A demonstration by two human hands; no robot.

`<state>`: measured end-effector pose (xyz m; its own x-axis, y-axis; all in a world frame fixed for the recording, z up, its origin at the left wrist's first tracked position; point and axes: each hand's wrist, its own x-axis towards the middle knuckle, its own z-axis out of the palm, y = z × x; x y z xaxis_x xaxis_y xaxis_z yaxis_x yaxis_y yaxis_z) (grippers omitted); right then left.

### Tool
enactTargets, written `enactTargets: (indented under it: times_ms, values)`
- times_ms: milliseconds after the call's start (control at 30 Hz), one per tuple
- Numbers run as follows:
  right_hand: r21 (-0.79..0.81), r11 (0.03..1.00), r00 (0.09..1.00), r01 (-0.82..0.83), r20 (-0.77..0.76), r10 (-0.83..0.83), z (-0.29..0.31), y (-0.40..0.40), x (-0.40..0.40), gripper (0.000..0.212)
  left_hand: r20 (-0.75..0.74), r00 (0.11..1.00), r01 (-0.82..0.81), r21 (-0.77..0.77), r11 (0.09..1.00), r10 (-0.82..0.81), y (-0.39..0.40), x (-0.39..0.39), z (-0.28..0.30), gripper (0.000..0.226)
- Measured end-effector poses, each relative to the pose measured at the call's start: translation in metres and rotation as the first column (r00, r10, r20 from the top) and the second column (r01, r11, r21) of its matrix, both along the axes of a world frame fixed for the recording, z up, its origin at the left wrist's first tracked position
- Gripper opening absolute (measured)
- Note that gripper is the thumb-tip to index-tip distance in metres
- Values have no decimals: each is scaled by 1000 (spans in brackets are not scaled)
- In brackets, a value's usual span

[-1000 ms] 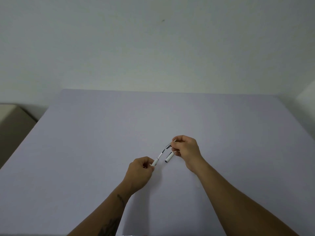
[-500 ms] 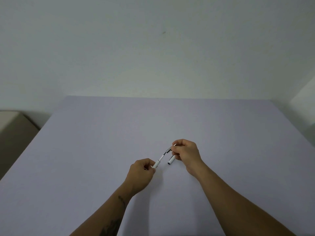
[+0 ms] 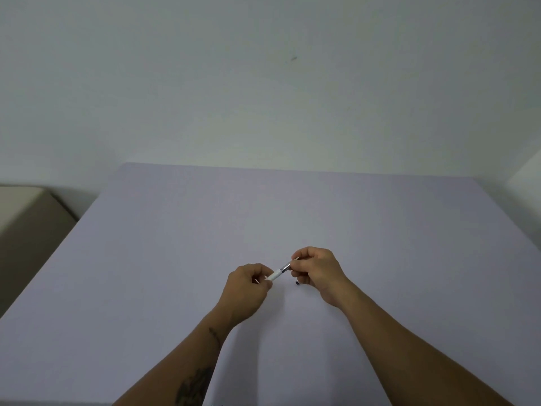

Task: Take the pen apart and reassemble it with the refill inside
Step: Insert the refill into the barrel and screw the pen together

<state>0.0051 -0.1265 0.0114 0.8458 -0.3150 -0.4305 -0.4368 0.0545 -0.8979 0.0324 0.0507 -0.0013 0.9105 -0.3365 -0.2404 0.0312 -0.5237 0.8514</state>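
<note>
A white pen barrel [image 3: 275,275] with a grey front section [image 3: 285,268] stretches between my two hands just above the lavender table [image 3: 380,230]. My left hand [image 3: 248,288] pinches the barrel's rear end. My right hand [image 3: 319,269] pinches the thin tip end with thumb and forefinger. A second white pen piece, probably the cap, is tucked under the right hand's fingers; only its dark open end [image 3: 298,283] shows. The refill itself cannot be made out.
The lavender table fills the lower view and reaches a pale wall at the back. A beige block [image 3: 26,224] stands past the table's left edge. A white surface [image 3: 527,171] shows at the far right.
The two hands have come closer together. The visible stretch of pen between them is shorter, and the second white piece is now mostly hidden in the right hand.
</note>
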Motion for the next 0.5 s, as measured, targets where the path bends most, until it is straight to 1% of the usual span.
enactTargets:
  times_ms: [167, 300, 433, 500]
  values:
    - [-45, 999, 999, -30, 10, 30, 2, 1, -2, 6, -45, 999, 17, -11, 1000, -17, 0, 1, 2, 16]
    - [-156, 982, 994, -106, 7, 109, 3, 0, -3, 6, -76, 997, 28, -10, 1000, -28, 3, 1, 3, 18]
    - [-320, 929, 982, -185, -35, 184, 2, -1, -4, 24, -99, 994, 44, -9, 999, -45, 3, -1, 4, 18]
    - [-369, 901, 974, -227, -73, 215, 0, -2, -4, 32, -97, 994, 54, 0, 999, -53, 2, -1, 5, 17]
